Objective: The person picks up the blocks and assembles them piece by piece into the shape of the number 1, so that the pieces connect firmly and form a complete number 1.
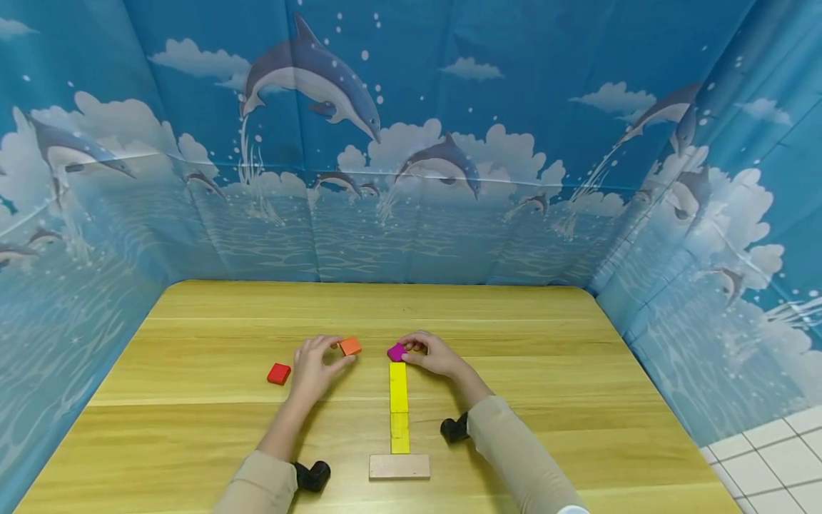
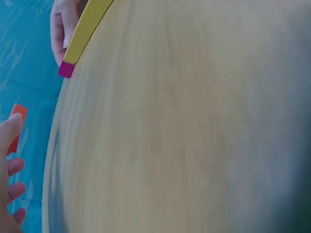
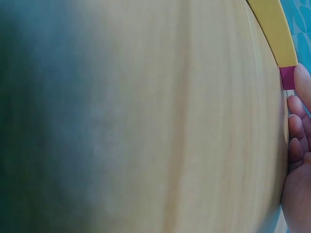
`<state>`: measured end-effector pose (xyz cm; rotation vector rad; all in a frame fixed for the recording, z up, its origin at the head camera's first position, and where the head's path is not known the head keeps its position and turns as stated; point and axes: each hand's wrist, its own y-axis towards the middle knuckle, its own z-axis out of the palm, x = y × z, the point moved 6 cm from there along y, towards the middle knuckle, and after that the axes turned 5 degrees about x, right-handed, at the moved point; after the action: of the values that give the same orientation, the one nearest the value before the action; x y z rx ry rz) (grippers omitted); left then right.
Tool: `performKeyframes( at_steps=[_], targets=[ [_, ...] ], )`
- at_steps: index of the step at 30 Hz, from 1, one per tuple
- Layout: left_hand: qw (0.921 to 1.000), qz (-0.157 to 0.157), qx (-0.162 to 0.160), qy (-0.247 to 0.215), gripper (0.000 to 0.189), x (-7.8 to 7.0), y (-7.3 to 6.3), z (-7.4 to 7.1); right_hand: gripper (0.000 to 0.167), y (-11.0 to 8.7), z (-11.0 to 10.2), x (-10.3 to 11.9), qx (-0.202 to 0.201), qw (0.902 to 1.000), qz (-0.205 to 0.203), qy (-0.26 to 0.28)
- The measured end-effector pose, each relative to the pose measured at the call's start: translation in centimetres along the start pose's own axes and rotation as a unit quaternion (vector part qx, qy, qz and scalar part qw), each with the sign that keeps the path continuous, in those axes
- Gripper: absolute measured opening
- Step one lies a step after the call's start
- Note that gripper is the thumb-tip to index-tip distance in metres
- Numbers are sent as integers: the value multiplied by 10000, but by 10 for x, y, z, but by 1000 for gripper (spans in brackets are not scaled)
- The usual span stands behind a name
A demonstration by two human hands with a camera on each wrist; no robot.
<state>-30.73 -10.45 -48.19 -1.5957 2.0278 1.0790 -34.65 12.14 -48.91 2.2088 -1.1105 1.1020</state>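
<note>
Between thumb and fingers, my left hand pinches an orange block, held above the table in the left wrist view. My right hand holds a purple block between thumb and fingers, against the far end of a yellow row. That row is two yellow blocks laid end to end. A pale wooden block lies crosswise at its near end. Left of my left hand, a red block lies on the table. In the right wrist view the thumb touches the purple block.
The wood-grain table carries all the blocks. Behind it and at the sides hangs a blue curtain printed with dolphins. Black wrist devices sit by both forearms. White floor tiles show at the right.
</note>
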Motion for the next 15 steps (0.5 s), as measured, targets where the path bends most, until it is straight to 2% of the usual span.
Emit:
performKeyframes(
  at_steps=[5,11,15],
  targets=[
    [9996,-87,92,-240,39,-3,3,11,28,5,2,-17,-44,9999,86,-58],
    [9980,-116,251,-561,38,-5,4,24,28,6,2,-20,-48,9999,122,42],
    [9972,-118,398,-614,38,-7,5,31,28,7,2,-22,-65,9998,180,23]
  ],
)
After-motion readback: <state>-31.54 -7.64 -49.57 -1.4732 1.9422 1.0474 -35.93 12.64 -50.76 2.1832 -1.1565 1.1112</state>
